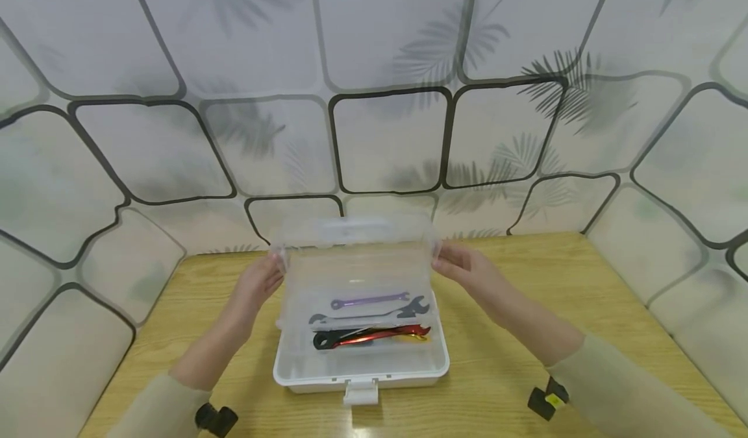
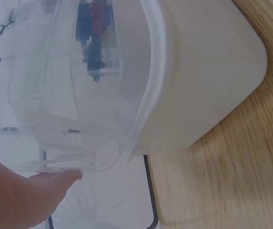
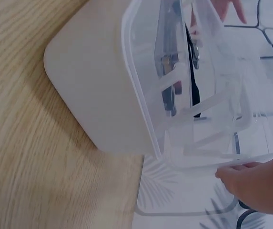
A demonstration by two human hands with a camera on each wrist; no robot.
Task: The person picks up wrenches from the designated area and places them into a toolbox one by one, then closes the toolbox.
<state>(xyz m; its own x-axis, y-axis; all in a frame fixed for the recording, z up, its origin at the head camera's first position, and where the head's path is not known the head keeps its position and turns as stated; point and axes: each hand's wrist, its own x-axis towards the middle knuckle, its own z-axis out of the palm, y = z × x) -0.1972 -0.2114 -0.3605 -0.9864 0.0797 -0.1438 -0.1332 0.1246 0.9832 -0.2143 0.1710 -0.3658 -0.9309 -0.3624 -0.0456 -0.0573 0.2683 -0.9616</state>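
Note:
A white plastic box point(image 1: 315, 386) stands on the table, its clear lid point(image 1: 356, 266) raised and tilted back. My left hand point(image 1: 250, 292) holds the lid's left edge, and its fingertips meet the rim in the left wrist view. At the opposite edge my right hand point(image 1: 470, 276) grips the lid between thumb and fingers. Inside lie several wrenches: a purple wrench point(image 1: 370, 300), a grey wrench point(image 1: 413, 307) behind a pale divider, a red wrench point(image 1: 380, 335) and a black wrench point(image 1: 323, 340) in front. A bit of gold-coloured metal point(image 1: 417, 338) shows beneath the red one.
A white latch point(image 1: 361, 392) hangs off the box's front. The wood-grain table point(image 1: 520, 360) extends on both sides. Behind it rises a patterned cloth backdrop point(image 1: 386, 139). Black wrist devices point(image 1: 216, 418) show at both forearms.

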